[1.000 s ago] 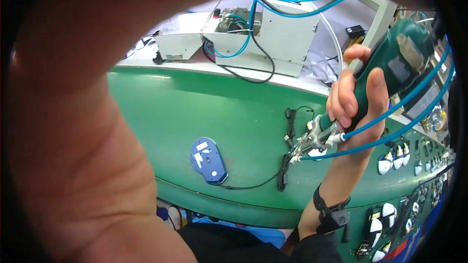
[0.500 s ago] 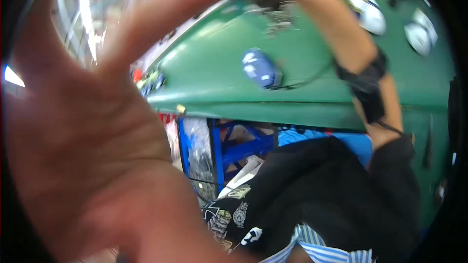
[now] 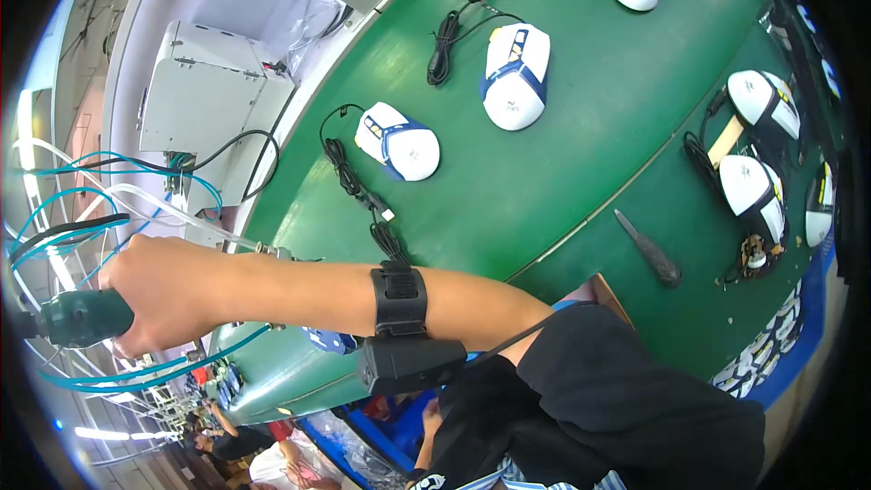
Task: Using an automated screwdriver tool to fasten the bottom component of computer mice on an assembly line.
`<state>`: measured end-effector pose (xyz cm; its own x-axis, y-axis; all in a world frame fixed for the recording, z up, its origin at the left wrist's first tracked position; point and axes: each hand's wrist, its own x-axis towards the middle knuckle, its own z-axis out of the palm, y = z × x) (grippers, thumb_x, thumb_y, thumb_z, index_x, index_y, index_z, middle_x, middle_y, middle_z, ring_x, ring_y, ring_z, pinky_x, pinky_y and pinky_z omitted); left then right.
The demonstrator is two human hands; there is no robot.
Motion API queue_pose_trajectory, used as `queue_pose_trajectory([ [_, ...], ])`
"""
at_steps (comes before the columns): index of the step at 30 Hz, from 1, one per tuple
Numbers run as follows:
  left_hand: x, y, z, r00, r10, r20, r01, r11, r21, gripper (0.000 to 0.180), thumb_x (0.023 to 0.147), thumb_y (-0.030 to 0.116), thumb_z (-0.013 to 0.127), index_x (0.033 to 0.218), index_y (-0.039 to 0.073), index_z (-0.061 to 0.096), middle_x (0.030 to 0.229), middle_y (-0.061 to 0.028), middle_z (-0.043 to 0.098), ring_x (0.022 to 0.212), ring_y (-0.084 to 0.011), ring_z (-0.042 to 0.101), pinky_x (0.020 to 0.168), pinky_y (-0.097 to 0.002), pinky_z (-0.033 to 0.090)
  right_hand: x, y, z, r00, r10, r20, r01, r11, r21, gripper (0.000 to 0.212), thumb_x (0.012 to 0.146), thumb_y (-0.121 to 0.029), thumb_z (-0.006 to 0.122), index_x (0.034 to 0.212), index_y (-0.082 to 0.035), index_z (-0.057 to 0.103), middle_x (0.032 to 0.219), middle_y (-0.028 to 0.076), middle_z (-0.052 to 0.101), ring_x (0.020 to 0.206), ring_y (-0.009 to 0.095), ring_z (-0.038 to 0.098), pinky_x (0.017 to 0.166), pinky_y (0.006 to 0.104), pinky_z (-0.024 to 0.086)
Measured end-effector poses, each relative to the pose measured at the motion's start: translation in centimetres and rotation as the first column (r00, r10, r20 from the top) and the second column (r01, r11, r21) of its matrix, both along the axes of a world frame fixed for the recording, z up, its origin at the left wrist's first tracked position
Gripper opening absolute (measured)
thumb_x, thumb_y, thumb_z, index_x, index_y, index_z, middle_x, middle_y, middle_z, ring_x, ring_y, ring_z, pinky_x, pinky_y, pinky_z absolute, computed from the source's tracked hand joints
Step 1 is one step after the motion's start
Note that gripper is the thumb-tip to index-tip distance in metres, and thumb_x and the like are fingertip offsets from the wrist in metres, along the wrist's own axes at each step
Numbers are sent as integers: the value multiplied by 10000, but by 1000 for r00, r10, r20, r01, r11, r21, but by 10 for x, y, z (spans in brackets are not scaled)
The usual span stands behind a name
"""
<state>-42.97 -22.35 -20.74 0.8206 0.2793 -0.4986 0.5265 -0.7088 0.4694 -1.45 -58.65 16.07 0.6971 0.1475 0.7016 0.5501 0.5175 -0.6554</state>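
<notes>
My right arm, with a black strap (image 3: 399, 299) and a small black box (image 3: 413, 363) on it, reaches across to the left. At its end my right hand (image 3: 163, 295) is closed round a dark green cylindrical tool (image 3: 86, 318); its far end is too dark to make out. What seems to be my left hand (image 3: 433, 419) shows low beside my black shirt, its fingers unclear. Beyond the right arm lie a white-and-blue computer mouse (image 3: 399, 142) and another mouse (image 3: 515, 77), each with a bundled black cable. A blue object (image 3: 328, 340) is partly hidden under the forearm.
A green bench (image 3: 581, 154) runs across, with a dark-handled tool (image 3: 649, 249) at right. More mice (image 3: 753, 191) and a blue bin (image 3: 817, 345) of parts stand farther right. Cyan hoses (image 3: 172, 379) loop round my right hand. A white cabinet (image 3: 204, 91) stands upper left; people (image 3: 281, 463) sit lower left.
The large blurred hand has left the near left side. My right arm has swung from the upper right down to the left, and its hand now grips the green tool. The view has turned.
</notes>
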Motion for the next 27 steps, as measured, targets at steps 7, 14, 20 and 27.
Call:
queue_pose_trajectory([
  [7,10,-35,25,984,-50,-172,72,989,126,119,907,143,617,872,30,603,790,-96,624,708,-205,579,663,-305,477,9,25,-12,1000,24,-10,-24,1000,20,364,656,-282,756,847,16,669,762,190,680,732,366,670,702,420,535],
  [14,10,-36,19,965,-87,-248,125,982,141,141,889,175,631,897,35,619,799,-117,634,719,-238,592,665,-328,486,10,32,-14,998,58,0,-58,998,3,356,640,-263,758,837,21,673,741,205,674,714,376,670,684,425,539],
  [20,20,-34,23,953,-133,-273,175,975,135,170,874,202,644,919,38,633,807,-135,643,729,-267,604,667,-348,494,9,26,-13,1000,28,11,-28,1000,-5,316,649,-249,739,797,20,662,734,203,670,698,372,664,669,420,533],
  [27,53,-38,32,958,-188,-216,220,966,135,210,856,233,658,944,43,650,816,-156,653,740,-301,617,668,-372,504,7,34,-7,996,88,-10,-89,996,-33,287,660,-237,735,773,13,648,714,200,658,687,359,657,660,408,522],
])
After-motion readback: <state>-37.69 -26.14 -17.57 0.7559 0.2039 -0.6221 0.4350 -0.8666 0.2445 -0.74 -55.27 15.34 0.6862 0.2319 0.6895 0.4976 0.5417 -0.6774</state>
